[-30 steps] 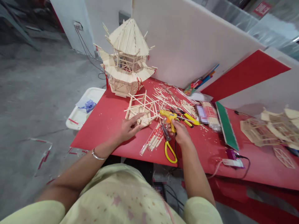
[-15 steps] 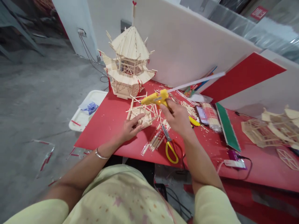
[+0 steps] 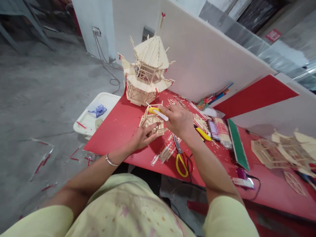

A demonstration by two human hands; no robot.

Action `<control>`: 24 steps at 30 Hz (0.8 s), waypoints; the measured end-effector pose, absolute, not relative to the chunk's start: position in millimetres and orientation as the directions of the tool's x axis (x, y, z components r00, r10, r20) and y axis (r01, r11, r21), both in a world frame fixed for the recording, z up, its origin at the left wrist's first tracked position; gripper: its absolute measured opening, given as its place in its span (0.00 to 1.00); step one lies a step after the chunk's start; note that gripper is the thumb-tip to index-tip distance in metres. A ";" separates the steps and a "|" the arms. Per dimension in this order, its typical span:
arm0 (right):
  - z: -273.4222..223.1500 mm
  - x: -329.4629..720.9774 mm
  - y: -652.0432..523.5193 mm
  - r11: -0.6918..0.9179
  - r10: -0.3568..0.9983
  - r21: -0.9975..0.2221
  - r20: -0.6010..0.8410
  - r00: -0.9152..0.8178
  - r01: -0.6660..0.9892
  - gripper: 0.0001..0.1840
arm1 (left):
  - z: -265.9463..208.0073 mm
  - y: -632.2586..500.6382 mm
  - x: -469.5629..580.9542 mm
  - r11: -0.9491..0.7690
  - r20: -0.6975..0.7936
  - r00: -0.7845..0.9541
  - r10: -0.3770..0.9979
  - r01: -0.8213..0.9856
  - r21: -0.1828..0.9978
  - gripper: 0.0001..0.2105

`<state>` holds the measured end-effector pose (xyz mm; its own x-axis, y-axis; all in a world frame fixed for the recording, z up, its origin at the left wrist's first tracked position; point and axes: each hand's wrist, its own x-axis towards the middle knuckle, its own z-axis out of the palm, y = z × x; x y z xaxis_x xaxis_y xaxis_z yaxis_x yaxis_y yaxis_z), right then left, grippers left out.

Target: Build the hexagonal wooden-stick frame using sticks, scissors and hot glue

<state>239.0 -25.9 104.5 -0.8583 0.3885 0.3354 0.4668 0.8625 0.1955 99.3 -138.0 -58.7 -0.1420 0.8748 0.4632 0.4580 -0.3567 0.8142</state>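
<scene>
A small many-sided frame of thin wooden sticks (image 3: 145, 122) rests on the red table. At its near rim, my left hand (image 3: 143, 136) grips it with thumb and fingers around the edge. Above the frame's far right side, my right hand (image 3: 179, 120) is closed around a yellow hot glue gun (image 3: 153, 110). A white glue stick (image 3: 161, 115) sticks out of the gun's back toward me. My right hand hides the handle, and the nozzle cannot be made out. Behind stands a tall stick pagoda (image 3: 148, 74) with a pointed roof.
Yellow-handled scissors (image 3: 181, 164) and bagged sticks (image 3: 166, 149) lie near the table's front edge (image 3: 148, 168). Loose sticks (image 3: 201, 122), yellow-handled pliers (image 3: 203, 134) and a green board (image 3: 238, 144) are to the right. A white tray (image 3: 112, 98) stands at left.
The glue gun has turned, its glue stick now pointing toward me rather than up to the right. My right hand has come closer to the frame. The view has shifted slightly.
</scene>
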 end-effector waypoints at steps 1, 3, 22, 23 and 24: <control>106.4 239.3 -27.3 0.859 0.391 0.204 0.330 -0.859 0.470 0.18 | -58.2 -138.2 99.5 -0.360 0.469 -0.146 0.871 0.461 0.811 0.28; 113.1 242.2 -30.9 0.847 0.409 0.205 0.340 -0.847 0.491 0.18 | -57.8 -138.5 99.7 -0.367 0.482 -0.149 0.863 0.469 0.803 0.28; 105.8 317.1 -50.9 0.799 0.542 0.022 0.403 -0.737 0.600 0.20 | -63.5 -135.6 100.0 -0.378 0.490 -0.143 0.860 0.465 0.800 0.27; 105.1 318.3 -49.7 0.791 0.569 -0.033 0.409 -0.714 0.611 0.22 | -63.1 -135.7 100.0 -0.378 0.489 -0.143 0.860 0.465 0.801 0.27; 104.8 319.5 -48.5 0.782 0.591 -0.088 0.420 -0.689 0.617 0.22 | -62.7 -135.8 100.0 -0.380 0.490 -0.141 0.860 0.464 0.800 0.27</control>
